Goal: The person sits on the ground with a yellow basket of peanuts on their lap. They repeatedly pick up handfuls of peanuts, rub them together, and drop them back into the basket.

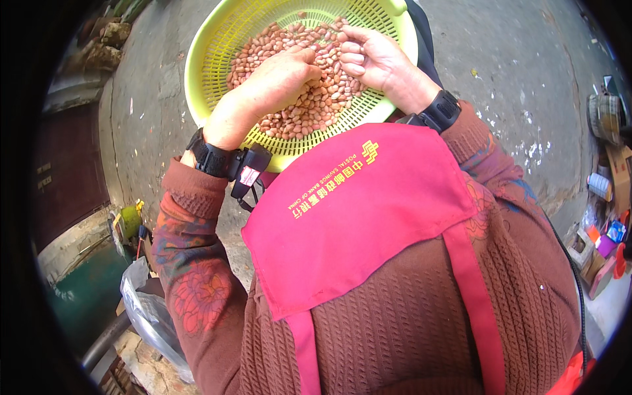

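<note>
A yellow-green plastic colander (197, 54) holds a heap of shelled peanuts (306, 116) with pinkish-brown skins. My left hand (284, 79) is over the middle of the heap, back up, its fingers bent down among the peanuts; its fingertips are hidden, so any grip is unclear. On the right side of the colander, my right hand (373, 59) is turned partly palm up with curled fingers, the thumb near the index finger. Whether a peanut is between them cannot be told. Both wrists wear black straps with devices.
A red apron (355, 197) bearing writing covers my chest below the colander. Grey concrete floor (493, 59) surrounds it. To the left are a dark door (74, 163) and a clear plastic bag (153, 316). Mixed household items, including a thread-like spool (599, 185), are at the right edge.
</note>
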A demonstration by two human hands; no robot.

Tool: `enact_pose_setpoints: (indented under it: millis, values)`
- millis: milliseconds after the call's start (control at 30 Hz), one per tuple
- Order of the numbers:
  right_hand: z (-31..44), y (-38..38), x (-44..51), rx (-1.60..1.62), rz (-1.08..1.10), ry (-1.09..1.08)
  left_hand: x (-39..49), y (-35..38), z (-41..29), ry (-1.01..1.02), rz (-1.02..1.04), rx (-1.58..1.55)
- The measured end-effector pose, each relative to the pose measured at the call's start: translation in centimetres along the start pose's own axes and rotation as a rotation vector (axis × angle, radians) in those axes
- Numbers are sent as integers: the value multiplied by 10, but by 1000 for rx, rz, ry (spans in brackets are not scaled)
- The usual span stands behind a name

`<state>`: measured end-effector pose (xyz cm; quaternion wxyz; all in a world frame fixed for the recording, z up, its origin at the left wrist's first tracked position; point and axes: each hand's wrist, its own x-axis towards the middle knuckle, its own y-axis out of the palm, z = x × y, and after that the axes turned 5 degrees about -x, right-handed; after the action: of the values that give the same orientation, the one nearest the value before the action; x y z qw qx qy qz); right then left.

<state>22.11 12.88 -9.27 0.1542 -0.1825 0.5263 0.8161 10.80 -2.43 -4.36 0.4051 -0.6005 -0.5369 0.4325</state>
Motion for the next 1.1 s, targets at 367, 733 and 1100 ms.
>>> enact_pose_setpoints:
  millis: [367,733,1100]
  values:
    - [-3,-4,6,-11,37,5,-9,-19,38,-304,-11,-8]
    - [-9,-2,7,-122,-44,21,-1,-32,32,-339,-304,-522]
    - [-16,0,6,-209,56,55,11,-24,4,-245,-183,-943]
